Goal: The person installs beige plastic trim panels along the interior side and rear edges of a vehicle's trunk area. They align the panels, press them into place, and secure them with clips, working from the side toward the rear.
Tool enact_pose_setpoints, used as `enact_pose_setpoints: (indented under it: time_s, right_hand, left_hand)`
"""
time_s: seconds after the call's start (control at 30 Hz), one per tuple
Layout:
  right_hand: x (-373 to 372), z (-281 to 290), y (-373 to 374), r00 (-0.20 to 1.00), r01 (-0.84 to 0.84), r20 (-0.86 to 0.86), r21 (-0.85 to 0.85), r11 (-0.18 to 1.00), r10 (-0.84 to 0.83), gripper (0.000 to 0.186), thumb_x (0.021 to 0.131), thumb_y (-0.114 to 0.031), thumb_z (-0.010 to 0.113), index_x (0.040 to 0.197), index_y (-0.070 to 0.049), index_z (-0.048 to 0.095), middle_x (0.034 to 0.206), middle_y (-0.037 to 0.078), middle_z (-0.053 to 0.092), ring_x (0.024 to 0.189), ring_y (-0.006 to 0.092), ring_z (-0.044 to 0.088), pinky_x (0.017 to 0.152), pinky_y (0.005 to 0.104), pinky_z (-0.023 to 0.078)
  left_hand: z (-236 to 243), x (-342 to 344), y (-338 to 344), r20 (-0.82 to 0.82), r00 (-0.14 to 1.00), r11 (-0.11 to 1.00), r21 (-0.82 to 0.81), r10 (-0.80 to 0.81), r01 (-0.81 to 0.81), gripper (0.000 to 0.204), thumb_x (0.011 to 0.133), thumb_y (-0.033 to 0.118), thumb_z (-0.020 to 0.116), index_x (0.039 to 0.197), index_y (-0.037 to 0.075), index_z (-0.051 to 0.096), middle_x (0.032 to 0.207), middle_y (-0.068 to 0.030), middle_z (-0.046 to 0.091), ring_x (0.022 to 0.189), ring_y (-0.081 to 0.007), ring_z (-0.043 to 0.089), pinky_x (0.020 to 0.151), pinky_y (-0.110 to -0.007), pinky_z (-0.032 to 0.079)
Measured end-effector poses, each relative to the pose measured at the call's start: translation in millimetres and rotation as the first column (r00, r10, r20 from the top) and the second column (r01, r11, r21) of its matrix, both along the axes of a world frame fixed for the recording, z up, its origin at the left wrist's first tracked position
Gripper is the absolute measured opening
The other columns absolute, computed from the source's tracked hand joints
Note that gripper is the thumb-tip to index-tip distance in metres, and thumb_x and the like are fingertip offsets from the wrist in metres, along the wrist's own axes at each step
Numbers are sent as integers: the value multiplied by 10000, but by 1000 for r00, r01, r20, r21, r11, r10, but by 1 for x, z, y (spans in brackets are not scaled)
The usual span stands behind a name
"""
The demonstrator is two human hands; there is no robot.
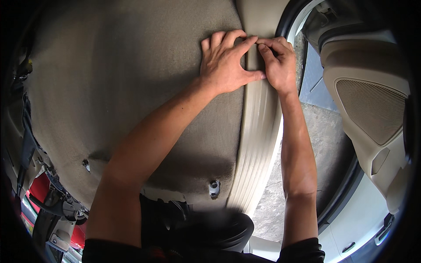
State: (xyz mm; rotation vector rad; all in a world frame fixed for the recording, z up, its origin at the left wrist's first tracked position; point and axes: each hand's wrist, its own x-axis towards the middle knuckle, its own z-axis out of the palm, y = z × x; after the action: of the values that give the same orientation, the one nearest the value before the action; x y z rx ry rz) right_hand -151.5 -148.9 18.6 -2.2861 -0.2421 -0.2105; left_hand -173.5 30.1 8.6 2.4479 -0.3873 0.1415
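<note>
Both my hands are at the beige ribbed door sill trim (254,127), along the edge of the grey-brown car floor carpet (131,79). My left hand (225,63) is open, its fingers spread over the carpet's edge. Its index fingertip and thumb reach onto the trim. Close beside it, my right hand (280,65) is closed over the trim's outer side, with thumb and index finger bent together near my left index fingertip. Anything small between those fingers is hidden.
An open door with a beige panel and speaker grille (372,109) stands at the right. Concrete ground (280,188) shows below the sill. Metal seat mounts (214,188) poke through the carpet. Wiring and metal brackets (66,208) lie at the lower left.
</note>
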Motion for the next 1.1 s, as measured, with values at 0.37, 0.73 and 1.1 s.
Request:
enact_pose_setpoints:
  time_s: [0.37,0.73,1.1]
  right_hand:
    - [-33,-40,-62,864,454,-313,146,879,-395,632,1000,-465,694,1375,35,602,1237,166,656,1111,251,629,1025,359,471]
    - [-35,-26,-30,736,476,-422,-233,848,-529,1111,848,-791,660,1604,-33,363,1562,307,435,1491,498,326,1213,584,277]
    - [-32,-11,-12,675,466,-473,-323,824,-567,1254,774,-795,737,1640,-33,245,1610,289,371,1497,495,306,1197,650,251]
  left_hand:
    - [1,-6,0,-22,999,996,71,-46,47,835,748,597,852,1430,183,605,1444,-17,495,1346,-259,372,1158,-472,263]
    - [6,0,-3,-109,993,983,172,-48,66,923,707,664,870,1425,164,576,1422,-71,437,1340,-310,314,1160,-491,255]
    - [16,-3,0,-122,987,985,120,-109,124,787,816,490,855,1434,95,569,1427,-107,448,1357,-323,333,1162,-500,255]
